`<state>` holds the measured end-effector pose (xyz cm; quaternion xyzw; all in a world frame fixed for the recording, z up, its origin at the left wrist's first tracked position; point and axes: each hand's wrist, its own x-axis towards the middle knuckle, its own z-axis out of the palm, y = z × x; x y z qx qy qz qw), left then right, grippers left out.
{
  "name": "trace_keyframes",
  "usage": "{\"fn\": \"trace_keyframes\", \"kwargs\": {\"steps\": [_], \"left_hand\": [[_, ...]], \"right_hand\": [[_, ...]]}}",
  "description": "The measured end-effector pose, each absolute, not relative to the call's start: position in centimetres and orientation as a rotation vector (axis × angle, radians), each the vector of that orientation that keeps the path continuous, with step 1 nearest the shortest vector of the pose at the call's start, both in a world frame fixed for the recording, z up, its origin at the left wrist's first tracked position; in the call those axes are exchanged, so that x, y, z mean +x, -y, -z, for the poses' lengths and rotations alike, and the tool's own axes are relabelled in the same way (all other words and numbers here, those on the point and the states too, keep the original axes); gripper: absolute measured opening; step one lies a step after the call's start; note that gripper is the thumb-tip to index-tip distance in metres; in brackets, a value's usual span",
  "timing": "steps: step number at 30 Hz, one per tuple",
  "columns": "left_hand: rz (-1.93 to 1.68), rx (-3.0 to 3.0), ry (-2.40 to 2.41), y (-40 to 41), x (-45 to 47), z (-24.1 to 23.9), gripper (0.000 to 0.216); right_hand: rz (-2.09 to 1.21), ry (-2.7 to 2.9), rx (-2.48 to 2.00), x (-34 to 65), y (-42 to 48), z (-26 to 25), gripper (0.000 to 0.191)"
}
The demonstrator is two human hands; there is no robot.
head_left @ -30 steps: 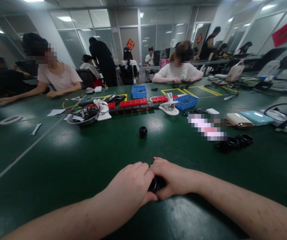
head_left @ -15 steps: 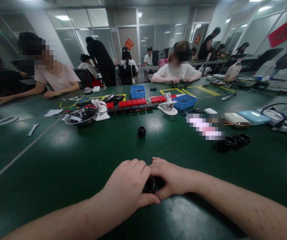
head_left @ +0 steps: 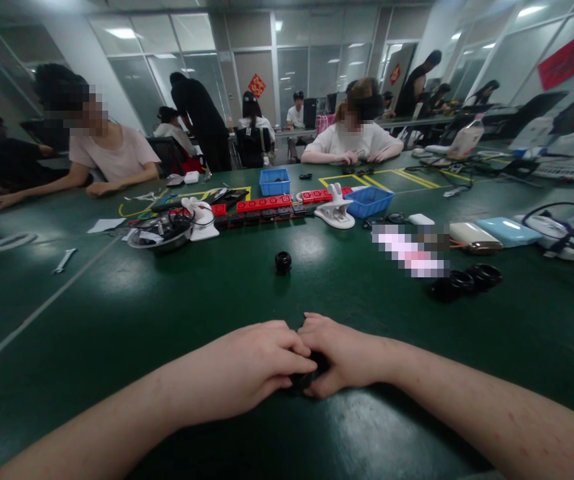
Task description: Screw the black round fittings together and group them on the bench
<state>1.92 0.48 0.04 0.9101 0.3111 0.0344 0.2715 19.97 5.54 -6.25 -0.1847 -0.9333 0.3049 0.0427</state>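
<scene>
Close in front of me on the green table, a black round part (head_left: 303, 380) sits mostly covered by my hands. My right hand (head_left: 339, 357) is closed around its right side, thumb at the near edge. From the left, my left hand (head_left: 267, 360) lies over the part with bent fingers pressed onto its top; its thumb points toward the near side. How the fingers grip underneath is hidden. Beyond the hands a small black ribbed ring-shaped piece (head_left: 283, 263) stands alone. Several larger black rings (head_left: 459, 285) lie together to the right.
A metal bowl (head_left: 159, 241) of dark parts, white clamps (head_left: 335, 212), red-and-black strips (head_left: 264, 204) and blue bins (head_left: 369, 201) line the table's middle. A wrench (head_left: 64, 261) lies left. Cables and a light-blue case (head_left: 509, 232) are at right. Co-workers sit across the table.
My left hand has turned and flattened over the black part, covering the round opening that showed before. My right hand stays in about the same place.
</scene>
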Motion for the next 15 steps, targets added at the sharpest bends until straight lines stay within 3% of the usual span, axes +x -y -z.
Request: {"fn": "trace_keyframes", "kwargs": {"steps": [15], "left_hand": [[0.182,2.617,-1.35,0.6,4.3,1.2,0.03]], "right_hand": [[-0.942,2.84,-0.605,20.0,-5.5,6.7,0.034]]}}
